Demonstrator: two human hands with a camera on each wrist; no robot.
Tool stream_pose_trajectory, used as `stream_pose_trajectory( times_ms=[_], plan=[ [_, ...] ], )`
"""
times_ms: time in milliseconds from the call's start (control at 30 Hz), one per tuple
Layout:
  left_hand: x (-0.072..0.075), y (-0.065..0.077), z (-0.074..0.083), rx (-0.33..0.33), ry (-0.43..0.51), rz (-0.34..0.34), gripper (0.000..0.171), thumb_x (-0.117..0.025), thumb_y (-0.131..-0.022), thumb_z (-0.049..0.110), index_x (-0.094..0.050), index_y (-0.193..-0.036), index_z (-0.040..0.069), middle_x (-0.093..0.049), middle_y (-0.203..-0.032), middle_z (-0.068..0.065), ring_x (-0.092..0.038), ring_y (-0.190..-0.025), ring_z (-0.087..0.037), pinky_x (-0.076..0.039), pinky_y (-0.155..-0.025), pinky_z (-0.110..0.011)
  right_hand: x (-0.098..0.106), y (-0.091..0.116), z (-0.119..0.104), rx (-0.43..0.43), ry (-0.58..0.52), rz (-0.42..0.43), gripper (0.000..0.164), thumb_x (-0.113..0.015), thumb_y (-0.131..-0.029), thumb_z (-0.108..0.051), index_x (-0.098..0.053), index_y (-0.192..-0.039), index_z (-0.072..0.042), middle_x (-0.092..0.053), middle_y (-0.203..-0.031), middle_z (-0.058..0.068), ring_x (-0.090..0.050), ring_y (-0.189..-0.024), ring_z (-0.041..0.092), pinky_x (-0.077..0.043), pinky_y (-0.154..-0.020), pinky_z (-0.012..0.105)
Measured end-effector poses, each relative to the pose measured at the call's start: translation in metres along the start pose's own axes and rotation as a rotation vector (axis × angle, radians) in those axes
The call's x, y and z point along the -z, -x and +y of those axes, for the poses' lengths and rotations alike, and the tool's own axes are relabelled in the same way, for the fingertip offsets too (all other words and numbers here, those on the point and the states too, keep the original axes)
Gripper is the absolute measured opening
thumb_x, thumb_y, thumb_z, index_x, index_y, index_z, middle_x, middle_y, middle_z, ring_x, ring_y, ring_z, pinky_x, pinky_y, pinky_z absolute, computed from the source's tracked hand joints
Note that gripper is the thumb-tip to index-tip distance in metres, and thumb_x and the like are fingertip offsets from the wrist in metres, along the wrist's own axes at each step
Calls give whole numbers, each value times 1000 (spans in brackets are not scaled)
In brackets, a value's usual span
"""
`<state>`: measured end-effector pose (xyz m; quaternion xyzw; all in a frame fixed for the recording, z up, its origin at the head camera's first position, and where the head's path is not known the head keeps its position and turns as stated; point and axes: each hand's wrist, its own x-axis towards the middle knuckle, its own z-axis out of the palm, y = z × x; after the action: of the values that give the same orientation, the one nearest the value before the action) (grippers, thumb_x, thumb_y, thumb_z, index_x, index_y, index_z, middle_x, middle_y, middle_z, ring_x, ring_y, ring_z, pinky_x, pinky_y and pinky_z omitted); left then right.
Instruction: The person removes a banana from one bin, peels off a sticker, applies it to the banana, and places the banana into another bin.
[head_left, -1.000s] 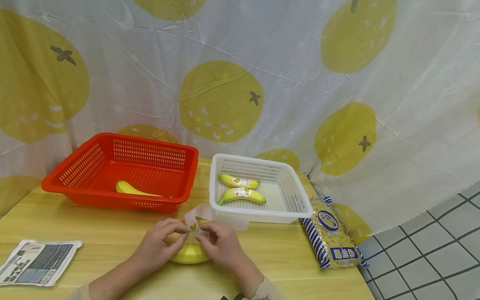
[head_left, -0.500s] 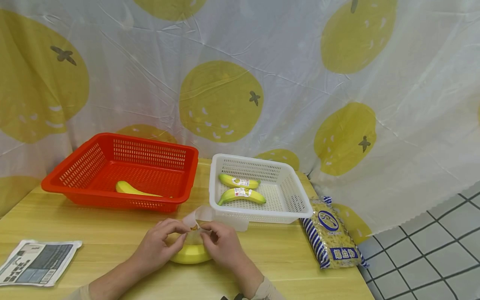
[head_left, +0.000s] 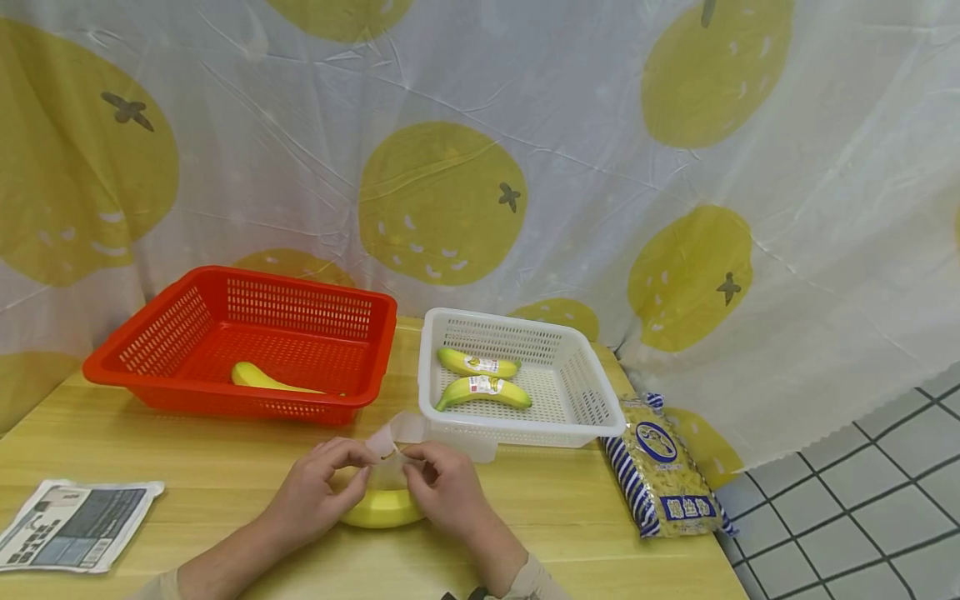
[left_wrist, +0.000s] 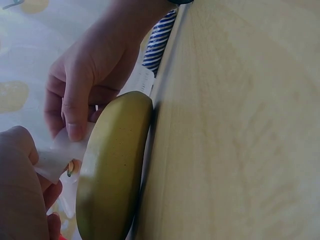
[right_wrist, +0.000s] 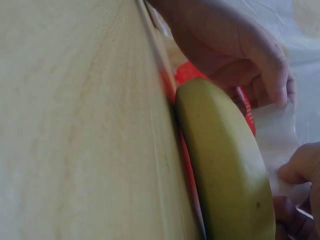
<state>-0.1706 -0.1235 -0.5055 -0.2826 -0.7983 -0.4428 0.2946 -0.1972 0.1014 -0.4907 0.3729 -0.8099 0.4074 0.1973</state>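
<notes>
In the head view, a yellow banana (head_left: pixel 382 508) lies on the table just before both hands. Above it, a whitish translucent strip of label backing (head_left: pixel 388 475) stretches between the fingertips and curls back toward the white basket. My left hand (head_left: pixel 324 485) pinches the strip's left edge; my right hand (head_left: pixel 444 490) pinches its right side between thumb and index finger. A label with a small banana picture (left_wrist: pixel 71 168) shows on the strip in the left wrist view. From the right wrist, the banana (right_wrist: pixel 222 155) appears large, with the strip (right_wrist: pixel 275 132) behind it.
A red basket (head_left: pixel 240 275) holding one banana (head_left: pixel 266 377) stands at the back left. Beside it, a white basket (head_left: pixel 517 429) contains two labelled bananas (head_left: pixel 483 392). A bag of noodles (head_left: pixel 663 471) lies right, a flat printed packet (head_left: pixel 75 525) left.
The right thumb has shifted slightly up along the strip. The strip has bent, so its small banana picture shows less in the head view. The banana and baskets stay in place.
</notes>
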Motion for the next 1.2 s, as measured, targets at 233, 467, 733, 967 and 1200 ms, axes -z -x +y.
stream_pose_trajectory(
  times_ms=[233,467,733,967,1200],
  plan=[
    [2,0,3,35,-2,-22,37,-79,-81,-5,-68,-101,25,-69,-101,17,-67,-92,-3,-48,-86,-17,0,0,-1,-72,22,6,17,-74,-87,4,-76,-101,-6,-71,-82,2,-50,-67,-2,-44,-60,9],
    [1,1,1,6,15,0,39,-77,-80,-7,-68,-102,24,-69,-101,16,-67,-90,-5,-48,-85,-15,0,0,-1,-133,14,-1,14,-73,-88,4,-75,-99,-5,-69,-81,2,-50,-66,-2,-46,-58,11],
    [1,1,1,-9,43,-3,39,-76,-80,-8,-69,-103,23,-70,-101,14,-67,-90,-8,-47,-86,-16,1,-1,0,-185,51,20,14,-74,-88,2,-75,-101,-4,-69,-81,2,-50,-68,-1,-46,-59,11],
    [1,0,1,-46,58,19,40,-78,-79,-8,-72,-104,22,-71,-102,12,-66,-95,-8,-45,-91,-12,0,-2,0,-220,-20,50,28,-79,-85,4,-71,-111,-2,-73,-100,8,-64,-72,7,-55,-65,19],
    [-3,-4,-2,-210,101,126,50,-82,-65,-15,-77,-101,18,-75,-94,4,-65,-87,-10,-49,-83,-11,-5,-2,3,-113,-141,77,25,-73,-87,13,-69,-108,0,-71,-103,16,-75,-84,26,-61,-73,27]
  ],
)
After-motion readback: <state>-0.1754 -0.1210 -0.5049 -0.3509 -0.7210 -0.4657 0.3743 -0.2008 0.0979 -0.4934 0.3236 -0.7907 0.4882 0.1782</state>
